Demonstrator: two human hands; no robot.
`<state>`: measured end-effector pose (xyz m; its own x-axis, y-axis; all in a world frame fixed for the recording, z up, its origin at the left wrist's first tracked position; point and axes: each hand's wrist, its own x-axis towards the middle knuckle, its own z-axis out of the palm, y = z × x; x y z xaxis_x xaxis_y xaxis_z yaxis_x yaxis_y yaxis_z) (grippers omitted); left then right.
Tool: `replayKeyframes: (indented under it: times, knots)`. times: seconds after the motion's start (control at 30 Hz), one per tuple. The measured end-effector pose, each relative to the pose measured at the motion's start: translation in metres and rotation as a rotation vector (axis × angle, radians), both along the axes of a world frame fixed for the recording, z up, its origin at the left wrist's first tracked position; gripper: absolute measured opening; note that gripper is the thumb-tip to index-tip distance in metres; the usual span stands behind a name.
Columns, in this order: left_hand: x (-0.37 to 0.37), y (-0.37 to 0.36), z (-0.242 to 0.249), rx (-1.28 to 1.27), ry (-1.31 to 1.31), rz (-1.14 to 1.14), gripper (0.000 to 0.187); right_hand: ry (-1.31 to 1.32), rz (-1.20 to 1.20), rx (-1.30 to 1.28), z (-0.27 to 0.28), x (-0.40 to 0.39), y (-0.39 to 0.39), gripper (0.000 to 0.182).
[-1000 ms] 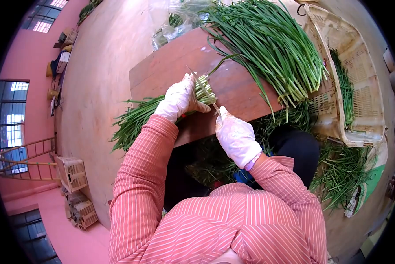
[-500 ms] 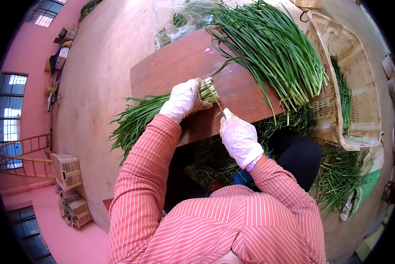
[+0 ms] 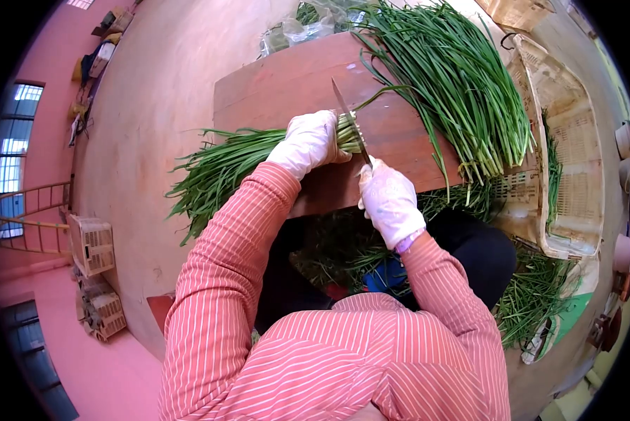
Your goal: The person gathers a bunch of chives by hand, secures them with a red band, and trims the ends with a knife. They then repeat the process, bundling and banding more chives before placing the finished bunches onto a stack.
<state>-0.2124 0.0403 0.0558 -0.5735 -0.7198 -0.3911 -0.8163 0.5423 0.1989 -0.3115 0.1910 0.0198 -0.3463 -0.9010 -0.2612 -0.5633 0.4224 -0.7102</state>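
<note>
A bunch of garlic chives lies across the wooden board, its leafy end hanging over the left edge. My gloved left hand is closed round the bunch near the pale stem ends. In my gloved right hand is a knife, gripped by its handle, which the fingers mostly cover. The long blade points up and away, overlapping the cut stem ends just right of my left hand. A larger heap of garlic chives covers the right part of the board, stem ends toward me.
Right of the board stands a pale plastic crate with some green leaves inside. Loose leaves litter the floor below it and under the board. Behind the board sits a clear plastic bag. Stacked crates stand by the left wall.
The knife blade, earlier a thin line by the stem ends, now shows its length across them, raised and tipped away. My left hand keeps its hold on the bunch. The view has shifted slightly.
</note>
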Motion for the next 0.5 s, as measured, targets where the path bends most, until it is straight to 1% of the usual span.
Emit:
replayKeyframes:
  times: [0.07, 0.13, 0.2, 0.23, 0.27, 0.33, 0.37, 0.4, 0.47, 0.5]
  knots:
    - [0.0, 0.0, 0.0, -0.03, 0.007, -0.005, 0.056, 0.086, 0.082, -0.066, -0.004, -0.002, -0.005, 0.03]
    - [0.0, 0.0, 0.002, -0.018, 0.011, -0.01, 0.057, 0.075, 0.045, -0.069, 0.003, -0.003, 0.001, 0.029]
    - [0.0, 0.001, 0.003, -0.001, 0.016, -0.009, 0.057, -0.107, 0.028, 0.208, 0.032, -0.004, 0.008, 0.028]
    - [-0.001, 0.001, 0.005, -0.014, 0.007, -0.019, 0.057, -0.131, -0.001, 0.234, 0.038, -0.002, 0.013, 0.028]
    - [0.0, 0.001, 0.004, -0.024, -0.006, -0.028, 0.058, -0.13, 0.003, 0.24, 0.029, -0.002, 0.011, 0.028]
    - [0.001, 0.0, -0.002, -0.019, -0.002, -0.02, 0.057, -0.022, 0.068, 0.089, 0.006, -0.005, -0.001, 0.025]
    - [0.0, -0.001, -0.002, -0.022, 0.004, -0.018, 0.057, -0.055, 0.061, 0.072, 0.005, -0.007, -0.014, 0.024]
    - [-0.001, 0.001, 0.001, -0.025, 0.006, -0.025, 0.057, 0.003, 0.154, 0.067, 0.003, -0.011, -0.023, 0.024]
    - [-0.003, 0.002, 0.01, -0.011, -0.026, 0.003, 0.056, 0.026, 0.19, 0.104, 0.007, -0.013, -0.026, 0.032]
    - [-0.001, 0.002, 0.007, -0.015, -0.001, -0.009, 0.055, 0.029, 0.189, 0.11, 0.012, -0.014, -0.019, 0.032]
